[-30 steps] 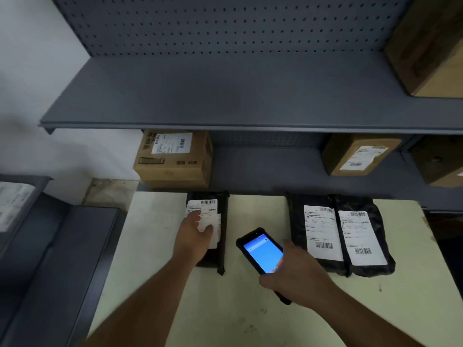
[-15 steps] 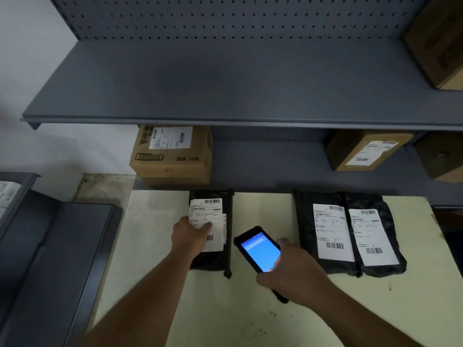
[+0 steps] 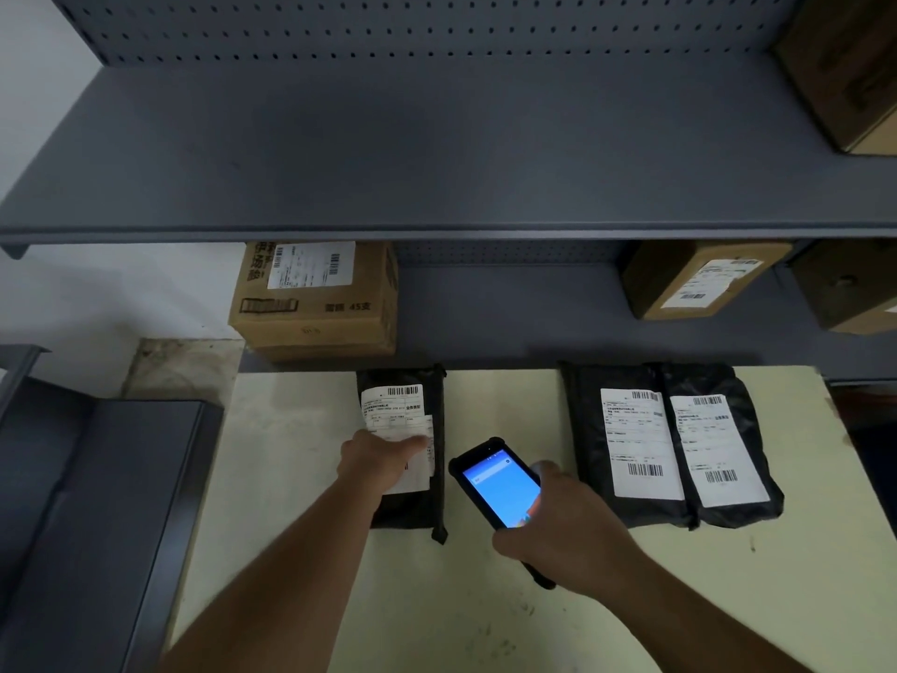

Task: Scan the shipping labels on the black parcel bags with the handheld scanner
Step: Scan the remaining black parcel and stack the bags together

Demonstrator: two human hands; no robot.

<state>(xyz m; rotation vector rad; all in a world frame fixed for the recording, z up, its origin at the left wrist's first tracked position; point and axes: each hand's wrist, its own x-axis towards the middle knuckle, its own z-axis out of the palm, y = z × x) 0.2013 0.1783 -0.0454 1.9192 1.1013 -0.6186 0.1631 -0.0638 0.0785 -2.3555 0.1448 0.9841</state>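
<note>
Three black parcel bags with white shipping labels lie on the pale table (image 3: 301, 478). The left bag (image 3: 427, 502) lies alone; my left hand (image 3: 376, 459) rests flat on its label (image 3: 393, 405), covering the label's lower part. My right hand (image 3: 568, 531) grips the handheld scanner (image 3: 500, 483), whose blue screen is lit, just right of that bag. Two more bags lie side by side at the right, the middle bag (image 3: 587, 459) and the right bag (image 3: 747, 429), labels facing up.
A grey metal shelf (image 3: 437, 230) juts out above the table's far edge. Under it stand cardboard boxes: one at the left (image 3: 315, 327), one at the right (image 3: 689, 284). A grey metal unit (image 3: 97, 502) borders the table on the left.
My left hand has slid down the left bag's label, uncovering the top barcode. The scanner has stayed beside the bag. The view has tilted slightly.
</note>
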